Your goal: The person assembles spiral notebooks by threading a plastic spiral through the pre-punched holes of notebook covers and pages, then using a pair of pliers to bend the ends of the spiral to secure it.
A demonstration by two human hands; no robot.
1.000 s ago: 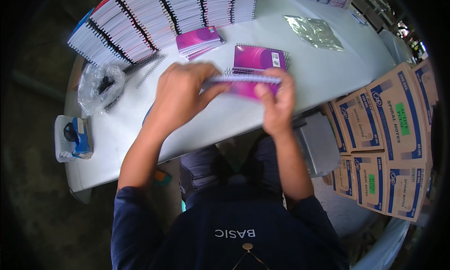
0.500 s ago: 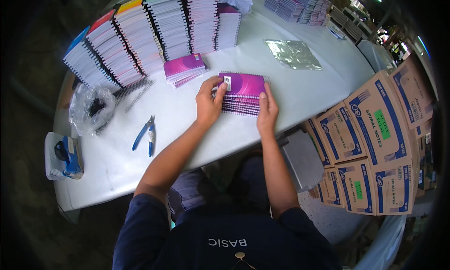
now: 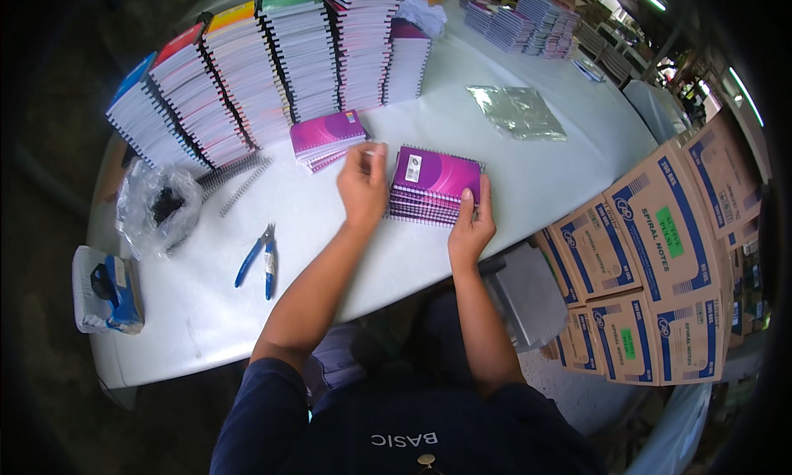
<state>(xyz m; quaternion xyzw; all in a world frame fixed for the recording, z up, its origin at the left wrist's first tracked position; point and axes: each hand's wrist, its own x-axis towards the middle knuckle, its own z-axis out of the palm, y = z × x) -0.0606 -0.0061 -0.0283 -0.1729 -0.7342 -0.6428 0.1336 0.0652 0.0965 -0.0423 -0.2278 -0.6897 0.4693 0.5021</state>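
On the white worktop, right in front of the person, sits a small pile of purple spiral notebooks. A second ago the pile was up in the air, pinched between both hands. Half a second ago it was just coming down. Now it lies flat and square, so the stacking looks done for this pile.

The right hand rests against the near right side of the pile, thumb up along its edge, as if to push the books even. Its grip is loose, fingers half curled, holding nothing. The left hand has come off the pile's left side. Its finger and thumb pinch together on something tiny and pale, maybe a bit of wire or plastic, but it is too small to tell.

Just to the left lies a second, lower purple pile. Behind it stand tall stacks of notebooks. Blue pliers lie well apart to the left, and loose wire coils sit near the stacks.
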